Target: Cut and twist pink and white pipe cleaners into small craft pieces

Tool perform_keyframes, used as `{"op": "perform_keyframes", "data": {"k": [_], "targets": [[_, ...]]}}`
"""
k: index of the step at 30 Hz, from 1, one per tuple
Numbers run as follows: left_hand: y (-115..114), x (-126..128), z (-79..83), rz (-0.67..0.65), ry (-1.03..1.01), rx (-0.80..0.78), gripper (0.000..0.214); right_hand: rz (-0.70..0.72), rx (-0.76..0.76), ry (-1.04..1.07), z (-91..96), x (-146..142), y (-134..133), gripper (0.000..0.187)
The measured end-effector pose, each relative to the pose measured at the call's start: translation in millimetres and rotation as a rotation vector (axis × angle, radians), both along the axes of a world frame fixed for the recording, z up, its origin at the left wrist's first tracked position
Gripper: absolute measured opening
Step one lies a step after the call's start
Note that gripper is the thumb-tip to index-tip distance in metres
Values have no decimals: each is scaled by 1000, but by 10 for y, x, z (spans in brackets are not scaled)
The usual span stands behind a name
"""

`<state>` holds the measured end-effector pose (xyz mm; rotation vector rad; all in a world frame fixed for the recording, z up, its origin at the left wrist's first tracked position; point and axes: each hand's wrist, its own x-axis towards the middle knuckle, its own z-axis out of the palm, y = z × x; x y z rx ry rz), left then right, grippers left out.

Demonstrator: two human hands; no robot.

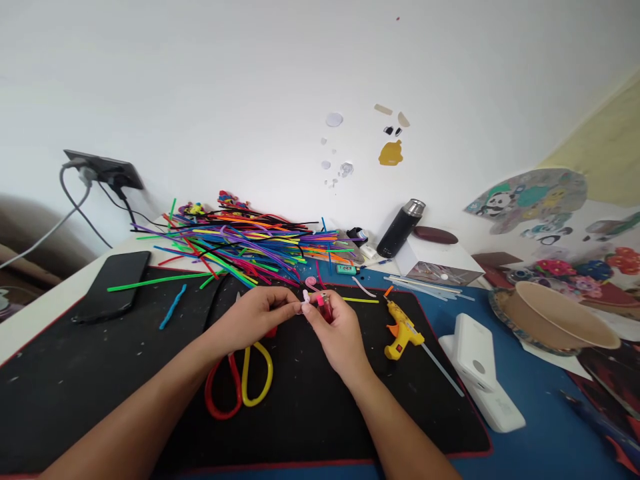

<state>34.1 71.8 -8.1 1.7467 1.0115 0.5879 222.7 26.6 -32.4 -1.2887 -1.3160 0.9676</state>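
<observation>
Over a black mat's (310,413) middle, the left hand (261,311) and right hand (344,335) clamp their fingers on a small pale piece (306,297), the right also holding a red object (327,309), with scissors (245,380) and a yellow glue gun (404,327) lying on the mat.

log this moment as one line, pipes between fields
left hand: pinching small pale piece | right hand: at same piece, holding red-pink item | scissors: on black mat | glue gun: on mat
</observation>
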Motion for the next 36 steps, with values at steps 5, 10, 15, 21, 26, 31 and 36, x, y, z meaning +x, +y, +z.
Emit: {"op": "perform_keyframes", "data": {"k": [5, 10, 15, 21, 26, 31, 36], "targets": [[1, 9, -7, -7, 4, 9, 37, -15, 17, -61, 19, -2, -11, 27], [-1, 12, -2, -4, 12, 12, 37, -14, 31, -89, 22, 5, -15, 27], [14, -15, -3, 1, 28, 22, 36, -5, 29, -85, 33, 2, -17, 29], [18, -6, 0, 38, -17, 64, 33, -5, 7, -70, 32, -15, -28, 30], [-20, 42, 3, 41, -94, 8, 37, 4, -22, -27, 16, -15, -32, 32], [-44, 65, 43, 95, -123, 53, 35, 30, -40, 12, -18, -17, -20, 31], [-36, 58, 46, 114, -112, 70, 32, 37, -51, 31, -34, -23, -17, 36]]}}
